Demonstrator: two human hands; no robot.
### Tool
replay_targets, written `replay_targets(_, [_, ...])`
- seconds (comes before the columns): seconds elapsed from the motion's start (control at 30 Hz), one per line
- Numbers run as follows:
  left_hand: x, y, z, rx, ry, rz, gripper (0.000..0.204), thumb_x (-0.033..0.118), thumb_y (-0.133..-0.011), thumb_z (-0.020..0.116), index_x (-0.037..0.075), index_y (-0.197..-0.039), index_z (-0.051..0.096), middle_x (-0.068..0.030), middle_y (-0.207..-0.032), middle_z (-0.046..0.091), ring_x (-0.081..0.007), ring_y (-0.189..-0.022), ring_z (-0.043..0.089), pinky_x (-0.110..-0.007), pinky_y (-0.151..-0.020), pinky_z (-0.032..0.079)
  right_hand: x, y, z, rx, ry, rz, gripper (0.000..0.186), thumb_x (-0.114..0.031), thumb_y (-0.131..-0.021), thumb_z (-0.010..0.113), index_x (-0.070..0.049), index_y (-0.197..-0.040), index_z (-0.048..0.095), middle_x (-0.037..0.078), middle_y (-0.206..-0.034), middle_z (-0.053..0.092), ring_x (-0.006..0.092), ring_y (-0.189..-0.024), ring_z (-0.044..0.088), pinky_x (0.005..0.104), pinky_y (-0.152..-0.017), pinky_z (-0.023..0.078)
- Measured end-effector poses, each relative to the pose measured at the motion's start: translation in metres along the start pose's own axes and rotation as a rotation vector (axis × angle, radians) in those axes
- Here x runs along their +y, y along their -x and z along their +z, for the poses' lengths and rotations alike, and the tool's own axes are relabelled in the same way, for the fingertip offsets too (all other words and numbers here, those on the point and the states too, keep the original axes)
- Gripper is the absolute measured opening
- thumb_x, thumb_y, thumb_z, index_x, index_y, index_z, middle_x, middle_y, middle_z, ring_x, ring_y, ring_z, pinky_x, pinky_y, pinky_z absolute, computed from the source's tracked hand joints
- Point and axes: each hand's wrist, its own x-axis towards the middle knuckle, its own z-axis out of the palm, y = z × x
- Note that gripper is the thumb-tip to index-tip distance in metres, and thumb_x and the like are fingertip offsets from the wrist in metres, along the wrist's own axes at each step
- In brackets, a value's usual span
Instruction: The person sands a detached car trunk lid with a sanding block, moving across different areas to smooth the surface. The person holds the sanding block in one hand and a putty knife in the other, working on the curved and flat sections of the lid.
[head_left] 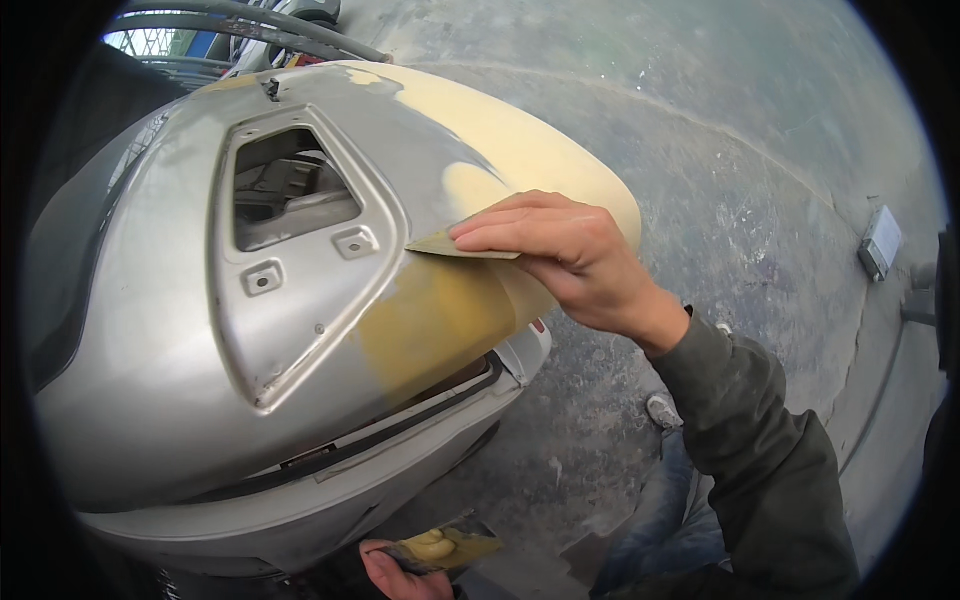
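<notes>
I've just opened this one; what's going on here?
A person is working on a silver car body panel with yellowish paste. The right hand holds a thin, flat spreader, its edge apparently against the panel beside the recessed frame. A yellow-brown smear lies just below it, and a paler cream patch covers the panel's far edge. Low in view, the left hand holds a small dark plate carrying a dollop of paste.

Mounted on the wearer's head, left one of a side-by-side fisheye pair — looking steeply down over silver car body (150, 390), near enough to catch right hand (580, 250) and left hand (398, 577). Upright, unmirrored; reaching out to floor (740, 220) at right — bowed toward a dark rim.
</notes>
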Motion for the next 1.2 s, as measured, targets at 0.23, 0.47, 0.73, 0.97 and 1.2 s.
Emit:
replay_targets(0.23, [-0.016, 0.0, -0.007, -0.056, 0.052, -0.033, 0.04, 0.04, -0.118, 0.039, 0.006, -0.1, 0.052, -0.0067, -0.093, 0.058, -0.0177, -0.083, 0.056, -0.033, -0.08, 0.049, -0.032, 0.048, 0.026, 0.088, 0.129, 0.025, 0.031, 0.003, -0.088, 0.069, -0.007, -0.114, 0.082, 0.007, -0.121, 0.08, 0.0266, -0.115, 0.072, 0.0378, -0.097, 0.058])
replay_targets(0.47, [-0.022, -0.005, -0.012, -0.1, -0.104, 0.067, 0.043, 0.039, -0.119, 0.035, 0.004, -0.099, 0.052, -0.0083, -0.094, 0.058, -0.019, -0.083, 0.056, -0.034, -0.08, 0.049, -0.054, 0.092, 0.071, 0.262, 0.261, 0.067, 0.026, -0.004, -0.089, 0.072, -0.007, -0.112, 0.083, 0.008, -0.122, 0.08, 0.0264, -0.116, 0.072, 0.0414, -0.098, 0.055])
replay_targets(0.73, [-0.017, 0.001, -0.001, 0.002, -0.012, -0.015, 0.043, 0.037, -0.119, 0.035, 0.002, -0.1, 0.051, -0.0084, -0.092, 0.054, -0.0196, -0.08, 0.052, -0.035, -0.078, 0.048, -0.055, 0.118, 0.095, 0.317, 0.324, 0.067, 0.025, -0.004, -0.088, 0.072, -0.008, -0.11, 0.083, 0.006, -0.122, 0.08, 0.0248, -0.117, 0.072, 0.0413, -0.097, 0.055])
replay_targets(0.97, [-0.03, -0.001, -0.023, -0.142, -0.129, 0.09, 0.043, 0.04, -0.118, 0.039, 0.002, -0.104, 0.052, -0.0163, -0.096, 0.067, -0.0252, -0.082, 0.067, -0.039, -0.083, 0.056, -0.045, 0.133, 0.094, 0.375, 0.333, 0.061, 0.024, -0.004, -0.089, 0.071, -0.008, -0.11, 0.083, 0.007, -0.123, 0.08, 0.0265, -0.118, 0.071, 0.0414, -0.097, 0.055])
replay_targets(1.2, [-0.039, 0.001, -0.024, -0.143, 0.116, 0.02, 0.042, 0.042, -0.117, 0.042, 0.002, -0.106, 0.051, -0.0196, -0.095, 0.072, -0.0274, -0.078, 0.07, -0.043, -0.081, 0.06, -0.021, 0.147, 0.122, 0.4, 0.404, 0.01, 0.028, -0.009, -0.091, 0.072, -0.012, -0.117, 0.082, 0.003, -0.129, 0.078, 0.0217, -0.124, 0.069, 0.0393, -0.106, 0.049])
